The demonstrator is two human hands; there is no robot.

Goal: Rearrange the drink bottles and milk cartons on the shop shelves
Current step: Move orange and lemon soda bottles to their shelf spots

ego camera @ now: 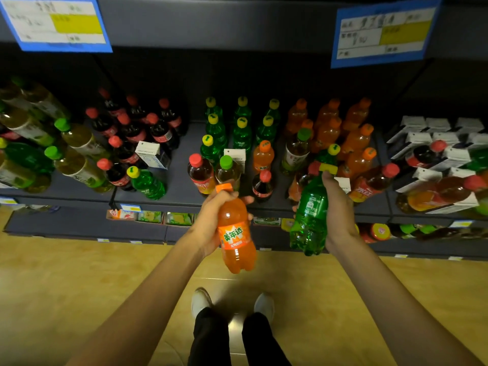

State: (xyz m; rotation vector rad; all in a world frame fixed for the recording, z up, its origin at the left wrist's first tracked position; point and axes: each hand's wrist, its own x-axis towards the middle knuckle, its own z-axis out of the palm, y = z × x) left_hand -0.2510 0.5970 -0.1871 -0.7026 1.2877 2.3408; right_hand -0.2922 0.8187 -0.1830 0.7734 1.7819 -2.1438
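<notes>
My left hand (208, 225) grips an orange soda bottle (236, 233) with an orange cap, held in front of the shelf edge. My right hand (339, 215) grips a green soda bottle (310, 215) with a yellow cap, tilted, just right of the orange one. Behind them the dark shelf (179, 186) carries mixed drinks: green bottles (239, 128) in rows at centre, orange bottles (351, 128) to their right, dark cola bottles (137, 125) at left, tea bottles (79, 154) far left, white milk cartons (438, 136) at right. One milk carton (151, 154) stands among the colas.
Two blue price signs (58, 22) (383, 33) hang from the shelf above. A lower shelf (148, 217) holds snack packets and more bottles. The floor (79, 286) is tan tile; my feet in white shoes (232, 303) stand below my hands.
</notes>
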